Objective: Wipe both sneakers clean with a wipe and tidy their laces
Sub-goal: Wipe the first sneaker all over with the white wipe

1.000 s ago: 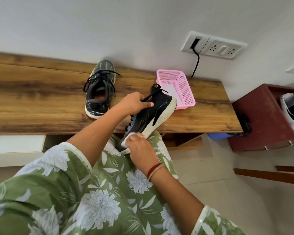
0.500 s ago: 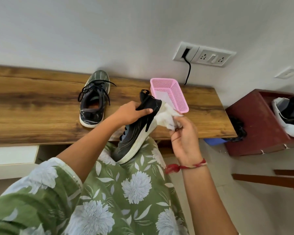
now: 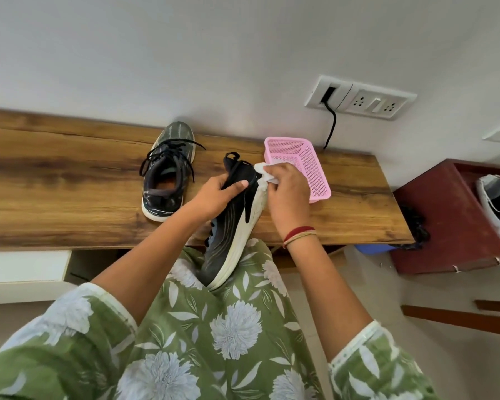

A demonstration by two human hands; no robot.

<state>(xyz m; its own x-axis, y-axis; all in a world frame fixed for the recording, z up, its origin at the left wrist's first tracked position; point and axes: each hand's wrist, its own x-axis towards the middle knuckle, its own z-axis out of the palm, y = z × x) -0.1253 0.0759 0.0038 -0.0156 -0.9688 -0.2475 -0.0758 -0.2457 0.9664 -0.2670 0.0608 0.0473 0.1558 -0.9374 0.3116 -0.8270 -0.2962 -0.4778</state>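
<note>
1. Slippage comes first: your left grip (image 3: pixel 214 194) curls round the collar of the black sneaker (image 3: pixel 228 241), thumb across its side, with the toe propped on your lap. Hard rubbing could twist the shoe out of that single hold.
2. Your right grip (image 3: pixel 286 194) pinches the wipe (image 3: pixel 264 170) against the heel end of the white sole. Bunched this small, it may smear dirt rather than lift it.
3. A loose black lace (image 3: pixel 247 209) hangs across the sole and could be dragged through the grime.
4. The pink basket (image 3: pixel 315 180) sits just beside your right grip on the bench (image 3: pixel 55 183); a wide stroke could shove it.
5. The second sneaker (image 3: pixel 165 180) stands on the bench with its laces sprawled, and is easy to forget.
</note>
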